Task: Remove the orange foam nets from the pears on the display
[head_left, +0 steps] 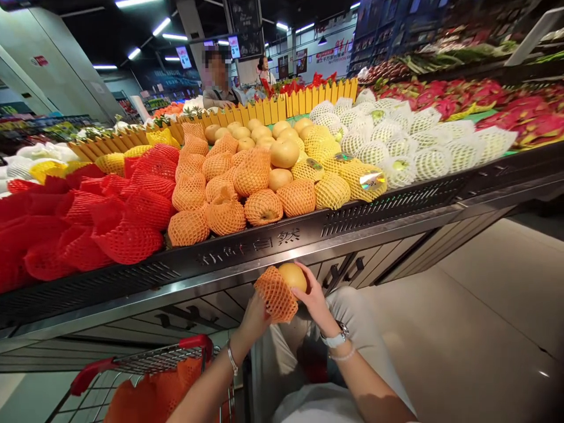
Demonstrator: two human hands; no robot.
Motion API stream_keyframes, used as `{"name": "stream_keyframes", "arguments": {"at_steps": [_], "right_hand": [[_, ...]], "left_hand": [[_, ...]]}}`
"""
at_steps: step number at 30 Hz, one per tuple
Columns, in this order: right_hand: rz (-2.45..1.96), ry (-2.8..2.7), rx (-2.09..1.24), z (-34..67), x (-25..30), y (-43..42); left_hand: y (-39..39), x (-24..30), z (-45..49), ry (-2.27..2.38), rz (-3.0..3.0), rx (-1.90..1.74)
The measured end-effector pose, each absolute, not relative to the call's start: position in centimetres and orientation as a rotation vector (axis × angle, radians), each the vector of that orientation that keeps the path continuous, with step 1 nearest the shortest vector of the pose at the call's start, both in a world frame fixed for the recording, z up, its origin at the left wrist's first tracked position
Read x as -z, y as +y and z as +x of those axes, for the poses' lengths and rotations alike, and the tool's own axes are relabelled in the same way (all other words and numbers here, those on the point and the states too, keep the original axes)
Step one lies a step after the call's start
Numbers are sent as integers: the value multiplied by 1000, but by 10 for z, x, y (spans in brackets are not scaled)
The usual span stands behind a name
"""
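My left hand [254,317] pinches an orange foam net sleeve [275,294] that covers the lower part of a round yellow pear [293,276]. My right hand [316,299] is wrapped round the pear from the right, wrist watch and bracelet showing. Both hands sit just below the front edge of the fruit display stand [247,249]. On the stand above lie several pears in orange nets [224,197] and several bare pears [284,151].
A shopping cart with red handle [132,367] holds orange nets at lower left. Red-netted fruit [88,217] lies left, yellow-netted [339,176] and white-netted fruit [409,144] right, dragon fruit [506,111] far right. Two people [218,82] stand behind the display. Tiled floor [484,329] opens to the right.
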State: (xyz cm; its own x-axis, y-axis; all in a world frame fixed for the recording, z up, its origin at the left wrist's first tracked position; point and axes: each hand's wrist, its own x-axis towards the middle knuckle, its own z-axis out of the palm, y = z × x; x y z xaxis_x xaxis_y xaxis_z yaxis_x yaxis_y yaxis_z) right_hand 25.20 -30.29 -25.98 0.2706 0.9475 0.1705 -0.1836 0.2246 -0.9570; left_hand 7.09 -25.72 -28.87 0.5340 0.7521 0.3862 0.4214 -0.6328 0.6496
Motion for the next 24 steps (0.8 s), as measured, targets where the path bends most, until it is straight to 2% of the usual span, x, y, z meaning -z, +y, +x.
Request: {"name": "stream_keyframes", "arguments": {"at_steps": [9, 15, 19, 24], "right_hand": [[-964, -1088, -1171, 241, 268, -312], [-995, -1140, -1172, 240, 270, -321], [-1113, -1414, -834, 224, 260, -335], [-1164, -1479, -299, 184, 283, -343]], "left_hand": [[-264, 282, 75, 838, 2266, -791], [-276, 281, 87, 912, 1691, -1072], [-280, 272, 92, 975, 1217, -1250], [-282, 269, 82, 1137, 1108, -1370]]}}
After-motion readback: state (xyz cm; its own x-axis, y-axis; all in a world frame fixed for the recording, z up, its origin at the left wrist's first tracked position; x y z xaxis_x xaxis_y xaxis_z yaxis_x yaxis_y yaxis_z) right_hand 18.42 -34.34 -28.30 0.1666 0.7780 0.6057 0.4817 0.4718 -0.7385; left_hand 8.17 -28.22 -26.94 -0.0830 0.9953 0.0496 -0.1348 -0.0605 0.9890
